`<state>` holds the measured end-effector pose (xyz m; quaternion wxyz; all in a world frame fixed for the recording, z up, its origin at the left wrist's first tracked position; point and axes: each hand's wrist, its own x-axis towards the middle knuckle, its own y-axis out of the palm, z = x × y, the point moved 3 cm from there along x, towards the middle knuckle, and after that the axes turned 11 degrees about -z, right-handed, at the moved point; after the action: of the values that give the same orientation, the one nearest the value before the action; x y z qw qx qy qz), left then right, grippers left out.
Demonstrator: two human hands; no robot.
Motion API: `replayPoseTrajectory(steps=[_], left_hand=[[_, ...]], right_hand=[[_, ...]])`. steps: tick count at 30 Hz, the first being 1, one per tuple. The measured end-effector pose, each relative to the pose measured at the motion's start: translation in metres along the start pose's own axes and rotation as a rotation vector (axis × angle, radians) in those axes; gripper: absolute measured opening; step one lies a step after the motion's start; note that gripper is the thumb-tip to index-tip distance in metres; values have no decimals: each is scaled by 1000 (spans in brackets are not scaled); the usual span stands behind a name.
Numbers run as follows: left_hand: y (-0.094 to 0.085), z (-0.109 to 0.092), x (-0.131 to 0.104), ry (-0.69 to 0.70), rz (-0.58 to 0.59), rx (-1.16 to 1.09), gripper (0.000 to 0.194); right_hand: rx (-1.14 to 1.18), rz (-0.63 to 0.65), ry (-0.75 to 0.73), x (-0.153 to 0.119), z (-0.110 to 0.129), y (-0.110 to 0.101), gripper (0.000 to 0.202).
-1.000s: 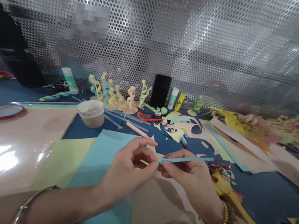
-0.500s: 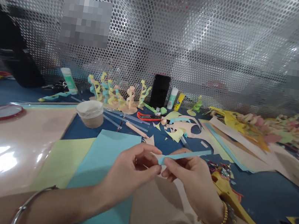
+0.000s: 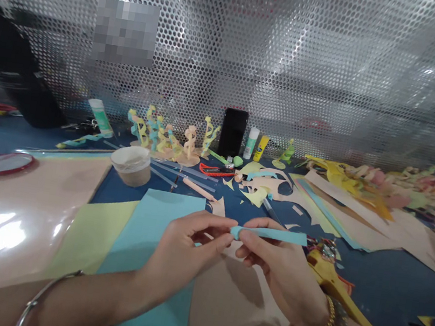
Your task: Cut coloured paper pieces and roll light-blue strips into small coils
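Observation:
A narrow light-blue paper strip [image 3: 280, 235] runs between my two hands, its long free end pointing right. My left hand [image 3: 193, 244] pinches the strip's left end, which looks curled at the fingertips. Thumb and fingers of my right hand [image 3: 275, 256] grip the strip just beside that curl. Below my left forearm lies a light-blue paper sheet [image 3: 162, 231], overlapping a pale-green sheet [image 3: 93, 231]. Pale-pink paper [image 3: 229, 301] is under both hands.
Paper spiral figures [image 3: 164, 138] stand at the back, left of an upright phone [image 3: 233, 132]. Glue sticks [image 3: 250, 143], a red cutter [image 3: 216, 171] and a white tub [image 3: 131, 165] are nearby. Yellow scissors-like handles [image 3: 337, 290] lie right; a red-rimmed mirror [image 3: 2, 163] lies left.
The strip's free end has swung downward and now lies almost level, with its flat face turned more toward me. Both hands stay nearly in place, still pinching the strip.

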<state>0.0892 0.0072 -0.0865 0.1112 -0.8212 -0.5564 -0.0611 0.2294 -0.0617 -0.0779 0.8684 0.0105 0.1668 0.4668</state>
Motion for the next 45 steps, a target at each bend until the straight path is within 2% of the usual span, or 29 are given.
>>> replayPoseTrajectory(steps=[3, 8, 16, 23, 28, 31, 35, 45], left_hand=[[1, 1, 0, -3, 31, -29, 25], [0, -1, 1, 44, 39, 17, 17], [-1, 0, 3, 2, 18, 25, 18], [4, 0, 1, -126, 53, -27, 17], [7, 0, 0, -217, 97, -158, 23], [7, -1, 1, -290, 94, -217, 17], [8, -2, 2, -346, 54, -264, 8], [7, -1, 3, -366, 51, -279, 7]], right_hand=[[3, 3, 7, -1, 0, 1, 37], [11, 31, -2, -1, -3, 0, 34], [12, 20, 10, 0, -1, -1, 32], [-3, -33, -23, -1, 1, 1, 35], [-140, -74, -161, 1, -1, -3, 25], [-222, -86, -227, 2, -3, -5, 22], [-185, -49, -271, 2, -4, -5, 22], [52, 43, -52, 4, -5, 0, 29]])
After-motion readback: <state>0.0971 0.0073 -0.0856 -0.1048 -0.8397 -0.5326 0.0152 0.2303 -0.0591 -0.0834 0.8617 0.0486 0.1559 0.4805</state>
